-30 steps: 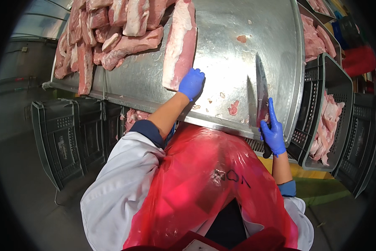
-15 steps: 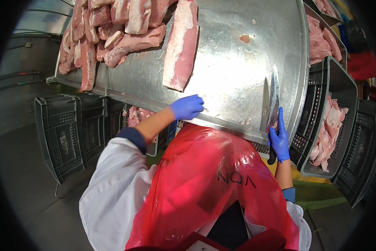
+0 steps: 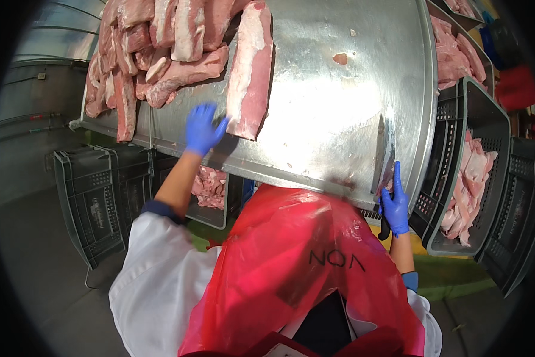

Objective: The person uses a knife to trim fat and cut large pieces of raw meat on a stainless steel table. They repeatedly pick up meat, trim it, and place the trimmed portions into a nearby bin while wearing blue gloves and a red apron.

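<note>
Gripping black-handled steel knife [image 3: 390, 143]: blue-gloved right hand [image 3: 395, 208]. Blue-gloved left hand [image 3: 203, 132]: empty, fingers spread, beside pink-and-white meat slab [image 3: 249, 71] on metal surface [image 3: 321, 107]. Apparently done: pale trimmings [image 3: 467, 184], right. Remaining: pink meat pile [image 3: 187, 30], far left.

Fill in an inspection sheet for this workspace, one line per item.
Surface: metal table, bright with glare.
Work items: long meat piece lying right of a meat pile; knife, blade pointing away from the person.
Clutter: small meat scrap on the table, with tiny bits nearer its front edge.
Hands: both blue-gloved; left hand open beside the long piece's near end, contact unclear; right hand gripping the knife's handle, index finger extended.
Cables: thin lines along the left wall; cables or pipes, cannot tell.
Surroundings: dark crates at left; crate holding pale meat at right.
</note>
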